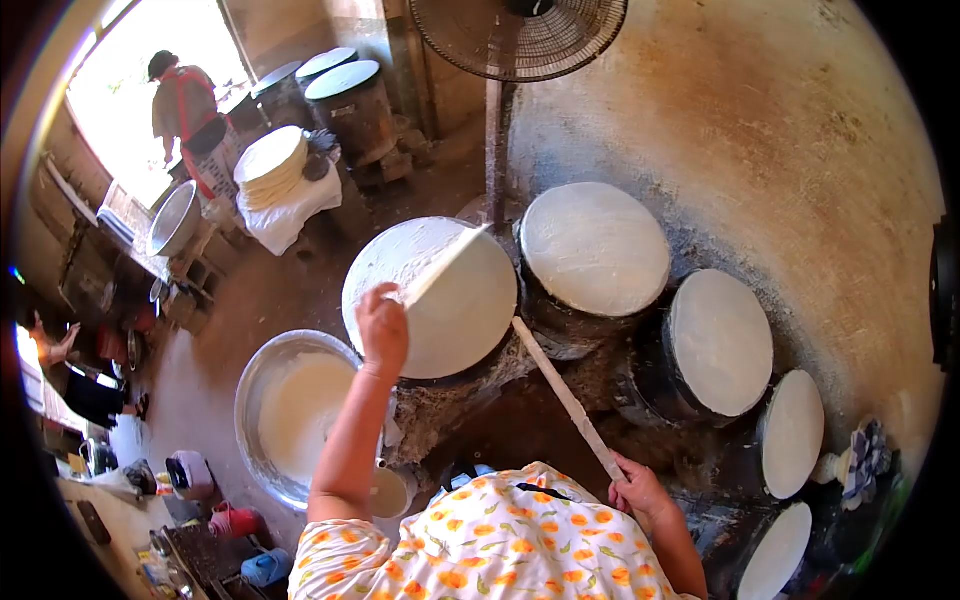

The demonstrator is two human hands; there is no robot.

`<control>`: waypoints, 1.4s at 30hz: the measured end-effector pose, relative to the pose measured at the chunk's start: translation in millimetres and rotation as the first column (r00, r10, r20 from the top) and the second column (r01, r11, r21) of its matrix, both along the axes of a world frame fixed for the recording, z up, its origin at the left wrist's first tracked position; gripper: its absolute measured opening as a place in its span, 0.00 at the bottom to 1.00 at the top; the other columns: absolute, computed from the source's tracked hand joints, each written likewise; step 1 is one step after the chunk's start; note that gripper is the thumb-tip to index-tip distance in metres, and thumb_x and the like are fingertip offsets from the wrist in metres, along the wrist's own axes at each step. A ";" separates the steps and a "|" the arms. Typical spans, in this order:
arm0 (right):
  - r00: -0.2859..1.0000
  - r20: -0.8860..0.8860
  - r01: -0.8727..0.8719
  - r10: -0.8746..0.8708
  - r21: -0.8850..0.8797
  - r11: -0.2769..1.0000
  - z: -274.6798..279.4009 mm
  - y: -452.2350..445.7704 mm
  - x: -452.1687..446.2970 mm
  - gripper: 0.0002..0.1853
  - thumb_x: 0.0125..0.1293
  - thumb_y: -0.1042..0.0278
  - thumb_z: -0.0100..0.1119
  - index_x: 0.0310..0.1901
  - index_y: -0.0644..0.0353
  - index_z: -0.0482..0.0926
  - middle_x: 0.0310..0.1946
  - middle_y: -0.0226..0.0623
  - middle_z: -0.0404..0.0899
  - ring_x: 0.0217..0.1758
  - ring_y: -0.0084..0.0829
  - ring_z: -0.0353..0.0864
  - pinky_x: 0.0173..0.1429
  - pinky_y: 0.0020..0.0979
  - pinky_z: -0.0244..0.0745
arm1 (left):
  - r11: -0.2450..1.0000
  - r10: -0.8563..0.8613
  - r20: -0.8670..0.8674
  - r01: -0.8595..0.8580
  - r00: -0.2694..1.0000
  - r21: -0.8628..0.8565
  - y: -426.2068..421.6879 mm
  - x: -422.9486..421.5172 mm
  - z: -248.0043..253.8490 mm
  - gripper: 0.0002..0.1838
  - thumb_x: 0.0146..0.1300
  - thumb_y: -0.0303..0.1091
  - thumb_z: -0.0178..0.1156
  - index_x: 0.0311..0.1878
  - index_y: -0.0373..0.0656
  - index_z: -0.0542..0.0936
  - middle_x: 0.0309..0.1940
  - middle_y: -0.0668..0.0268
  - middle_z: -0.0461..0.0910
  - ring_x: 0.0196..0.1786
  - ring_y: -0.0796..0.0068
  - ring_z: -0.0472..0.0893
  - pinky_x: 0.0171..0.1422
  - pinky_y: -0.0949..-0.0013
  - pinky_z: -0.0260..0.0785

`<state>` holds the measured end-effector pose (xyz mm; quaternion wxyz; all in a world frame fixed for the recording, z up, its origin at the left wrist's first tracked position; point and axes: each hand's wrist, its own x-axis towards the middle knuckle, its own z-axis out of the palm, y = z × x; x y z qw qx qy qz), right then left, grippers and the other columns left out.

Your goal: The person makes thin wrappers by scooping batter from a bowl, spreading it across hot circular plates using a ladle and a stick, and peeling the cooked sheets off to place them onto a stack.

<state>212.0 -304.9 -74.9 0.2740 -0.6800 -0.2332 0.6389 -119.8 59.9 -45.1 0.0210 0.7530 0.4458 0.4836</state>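
Note:
My left hand (383, 328) is closed around one end of a long, flat, pale scraper (447, 264), which slants over the nearest round griddle (450, 335). The griddle's top is coated with white batter, rougher and streaked on its far left part. Whether the scraper touches the coating, I cannot tell. Down at the right, my right hand (640, 490) grips the lower end of a long wooden stick (565, 395). The stick's far tip reaches the griddle's right edge. Below my left forearm stands a wide metal basin (250, 400) of pale batter, partly hidden by the arm.
Several more white-topped griddles (595, 248) curve along the wall to the right. A stand fan (520, 40) rises behind. Stacked flat rounds (272, 165) lie on a white cloth at the back left. Another person (190, 115) stands by the bright doorway. A small pot (390, 495) sits beside the basin.

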 end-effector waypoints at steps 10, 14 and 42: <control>0.945 0.052 0.320 -0.322 0.041 0.946 28.1 -1.9 -58.1 0.35 0.59 0.79 0.47 0.69 0.42 0.62 0.21 0.27 0.74 0.16 0.17 0.66 0.21 0.21 0.65 | 0.972 -0.234 -0.156 0.237 0.960 -0.004 83.7 -25.5 153.5 0.06 0.61 0.21 0.52 0.28 0.34 0.71 0.39 0.56 0.77 0.37 0.59 0.77 0.41 0.66 0.69; 0.895 0.029 0.441 -0.444 0.079 0.894 22.0 -24.6 -81.1 0.36 0.58 0.79 0.47 0.70 0.43 0.61 0.23 0.29 0.73 0.16 0.17 0.66 0.21 0.21 0.64 | 0.914 -0.387 -0.351 0.406 0.852 -0.024 81.0 -4.7 176.3 0.03 0.56 0.18 0.52 0.32 0.35 0.72 0.40 0.56 0.76 0.39 0.52 0.77 0.44 0.61 0.71; -0.805 0.127 0.591 -0.579 0.257 -0.765 -56.5 -452.5 -359.2 0.40 0.57 0.82 0.46 0.71 0.35 0.56 0.19 0.30 0.73 0.14 0.21 0.68 0.16 0.24 0.66 | -0.815 -0.572 0.327 0.566 -0.752 -0.123 -631.0 262.5 150.8 0.05 0.54 0.22 0.59 0.27 0.36 0.73 0.41 0.54 0.79 0.32 0.71 0.79 0.33 0.73 0.71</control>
